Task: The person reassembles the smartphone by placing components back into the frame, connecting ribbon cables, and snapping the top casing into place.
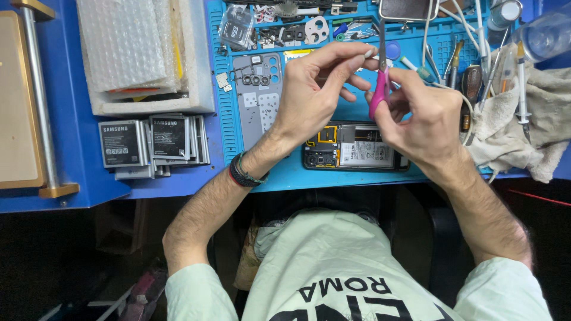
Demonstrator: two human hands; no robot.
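Holding: my right hand (pixel 425 116) was closed around small pink scissors (pixel 379 94), up above the counter.
Left hand: my left hand (pixel 315 89) was raised just beside the right one, with its fingertips (pixel 367 53) pinched together near the scissor blades. What they pinched was too small for me to tell.
Scissors: the pink handle pointed down and the thin metal blades pointed up, between my two hands.
Phone: an open phone (pixel 355 147) with its back off lay flat on the blue mat (pixel 297 172), right under my hands. Its battery and little parts showed.
Wrist: a dark band (pixel 242 172) sat on my left wrist.
Batteries: a pile of flat phone batteries (pixel 151 145) lay on the counter (pixel 77 154), well to the left of the phone.
Box: a white foam box (pixel 202 59) with bubble wrap in it stood behind the batteries.
Cloth: a crumpled grey cloth (pixel 523 131) lay to the right of my right hand.
Tools: screwdrivers and tweezers (pixel 464 71) lay at the far side of the mat, near the cloth.
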